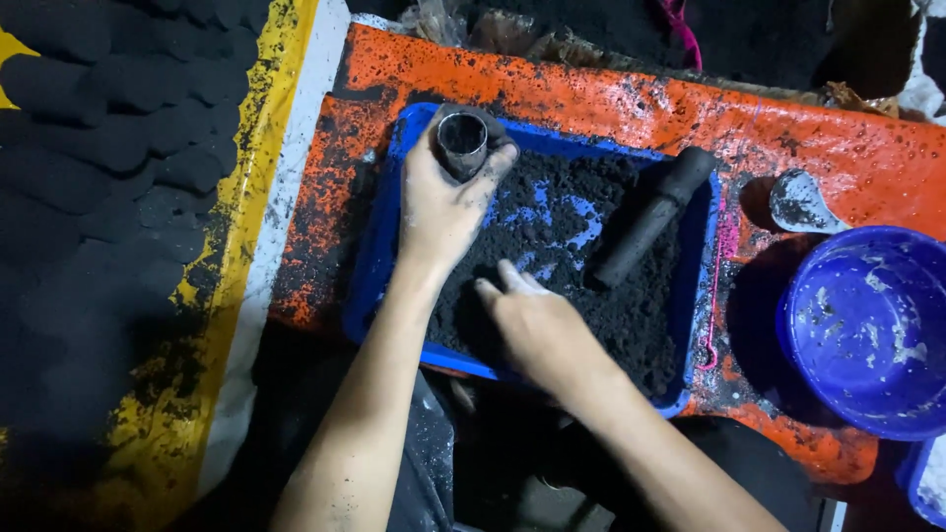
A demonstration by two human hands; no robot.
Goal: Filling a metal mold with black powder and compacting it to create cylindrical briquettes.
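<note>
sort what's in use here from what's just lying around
In use: left hand holding short black tube; right hand in black powder; blue tray.
Lying about: black cylinder, blue bowl, scoop.

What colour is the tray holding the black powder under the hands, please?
The tray is blue, largely covered in black powder; the head view shows it.
</note>
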